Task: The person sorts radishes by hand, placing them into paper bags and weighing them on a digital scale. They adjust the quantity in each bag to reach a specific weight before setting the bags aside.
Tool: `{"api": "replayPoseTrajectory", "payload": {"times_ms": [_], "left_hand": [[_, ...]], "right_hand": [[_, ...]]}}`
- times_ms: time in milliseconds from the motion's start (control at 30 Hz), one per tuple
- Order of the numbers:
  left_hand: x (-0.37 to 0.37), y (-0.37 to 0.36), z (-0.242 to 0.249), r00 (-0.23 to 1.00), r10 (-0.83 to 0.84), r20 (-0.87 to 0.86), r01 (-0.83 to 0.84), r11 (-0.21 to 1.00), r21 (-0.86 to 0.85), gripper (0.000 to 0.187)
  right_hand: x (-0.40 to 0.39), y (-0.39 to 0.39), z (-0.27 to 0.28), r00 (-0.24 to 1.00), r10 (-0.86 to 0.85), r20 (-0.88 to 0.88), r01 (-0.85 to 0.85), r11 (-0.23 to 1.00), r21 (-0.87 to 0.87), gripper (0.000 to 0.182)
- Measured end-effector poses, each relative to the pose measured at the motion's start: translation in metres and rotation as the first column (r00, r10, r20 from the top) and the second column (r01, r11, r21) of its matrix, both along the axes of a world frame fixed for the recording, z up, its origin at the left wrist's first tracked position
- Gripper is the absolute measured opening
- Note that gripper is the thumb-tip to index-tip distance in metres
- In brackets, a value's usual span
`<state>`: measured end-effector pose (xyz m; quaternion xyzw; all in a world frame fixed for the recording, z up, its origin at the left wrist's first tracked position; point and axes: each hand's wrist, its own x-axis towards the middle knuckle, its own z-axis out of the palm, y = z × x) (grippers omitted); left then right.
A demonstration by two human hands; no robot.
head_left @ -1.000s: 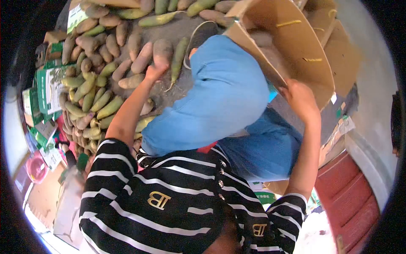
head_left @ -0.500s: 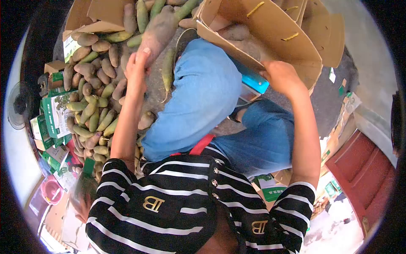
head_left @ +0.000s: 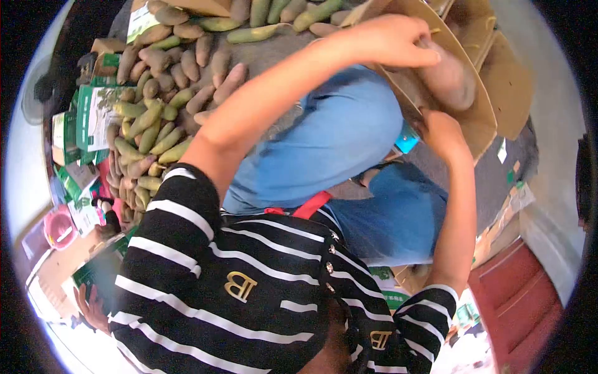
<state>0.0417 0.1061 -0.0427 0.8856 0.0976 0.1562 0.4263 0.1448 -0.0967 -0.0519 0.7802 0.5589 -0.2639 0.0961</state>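
One brownish, oblong root vegetable [head_left: 450,76] is hanging at the opening of the tan cardboard box [head_left: 481,121], the left hand [head_left: 398,41] grasping its end with its fingers. The right hand [head_left: 445,133] is clasping the box's near edge, while green and brown elongated roots [head_left: 148,119] are lying heaped left of the box.

Held root [head_left: 447,78]: pinkish brown. Carton [head_left: 481,121]: plain brown. Piled roots [head_left: 148,116]: green, brown. Shirt [head_left: 268,315]: black, white-striped, gold-lettered. Trousers [head_left: 324,134]: blue. Door [head_left: 517,305]: red.
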Motion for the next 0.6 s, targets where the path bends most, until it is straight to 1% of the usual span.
{"api": "replayPoseTrajectory", "payload": {"times_ms": [67,100,200,267,333,400,467,533,600], "left_hand": [[-0.003,-0.004,0.000,0.993,0.044,0.113,-0.051,0.997,0.060,0.041],[-0.011,-0.005,0.002,0.979,0.080,0.187,-0.066,0.995,-0.078,0.039],[-0.060,0.009,-0.001,0.952,0.240,0.188,-0.200,0.957,-0.209,0.035],[-0.100,0.031,-0.042,0.932,0.351,0.089,-0.310,0.900,-0.306,0.033],[-0.153,0.059,-0.070,0.911,0.403,-0.088,-0.407,0.913,-0.027,0.031],[-0.215,0.087,-0.127,0.847,0.472,-0.245,-0.485,0.875,0.008,0.035],[-0.273,0.101,-0.150,0.720,0.531,-0.447,-0.507,0.842,0.183,0.038],[-0.318,0.105,-0.161,0.558,0.526,-0.642,-0.494,0.832,0.252,0.037],[-0.380,0.104,-0.203,0.493,0.513,-0.703,-0.484,0.833,0.268,0.037]], "right_hand": [[-0.003,0.002,0.008,0.999,-0.038,-0.017,0.038,0.999,0.011,0.021],[-0.001,0.001,0.008,0.999,-0.008,-0.052,0.010,0.999,0.030,0.022],[0.001,-0.001,0.011,1.000,-0.022,-0.009,0.022,0.999,-0.049,0.022],[0.004,-0.001,0.016,1.000,0.001,-0.017,-0.001,1.000,-0.030,0.021],[0.002,-0.001,0.018,1.000,0.012,-0.021,-0.012,1.000,-0.014,0.021],[-0.001,-0.002,0.017,1.000,0.007,-0.018,-0.007,1.000,-0.002,0.021],[0.000,-0.003,0.018,1.000,0.009,-0.012,-0.009,1.000,0.014,0.021],[0.003,-0.005,0.016,1.000,0.015,0.002,-0.015,1.000,0.023,0.021],[0.006,-0.004,0.012,0.999,0.033,0.028,-0.034,0.999,0.024,0.022]]}}
